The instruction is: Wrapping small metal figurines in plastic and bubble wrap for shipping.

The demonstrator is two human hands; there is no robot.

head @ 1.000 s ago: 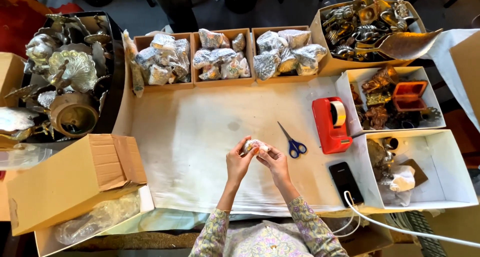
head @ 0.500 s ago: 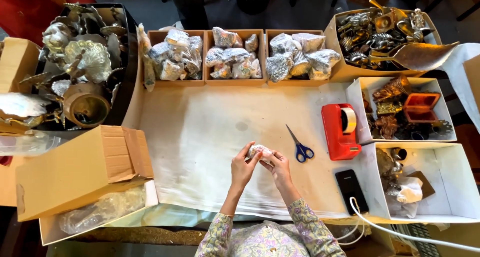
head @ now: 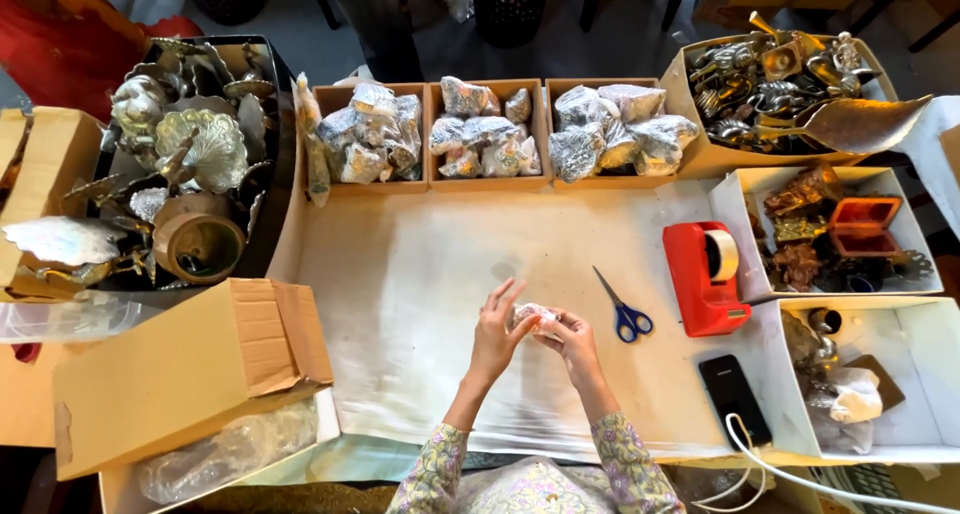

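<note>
A small wrapped bundle (head: 537, 317) sits between both hands, raised just above the middle of the table (head: 420, 274), left of the scissors (head: 622, 309). The left hand (head: 497, 329) stands upright at the bundle's left side, thumb and lower fingers against it, the upper fingers spread and lifted free. The right hand (head: 572, 342) curls about the bundle from the right and below, fingers closed on the wrap. Both forearms, in flowered sleeves, come up from the near edge and meet at the bundle.

Counting outward from the scissors, of which there is one pair with blue handles: one red tape dispenser (head: 704, 276) just to their right, and one dark phone (head: 733, 398) below that, with a white cable beside it. Far above the scissors, three brown boxes (head: 483, 132) stand in a row, each filled with silvery wrapped parcels. Up and to the right, one box of metal ware (head: 790, 84). Right of the dispenser, two white boxes (head: 880, 374) stacked one below the other. Well to the left of the scissors, one cardboard carton (head: 180, 369) lies on its side, and above it one dark tray (head: 190, 164) heaped with metal pieces.
</note>
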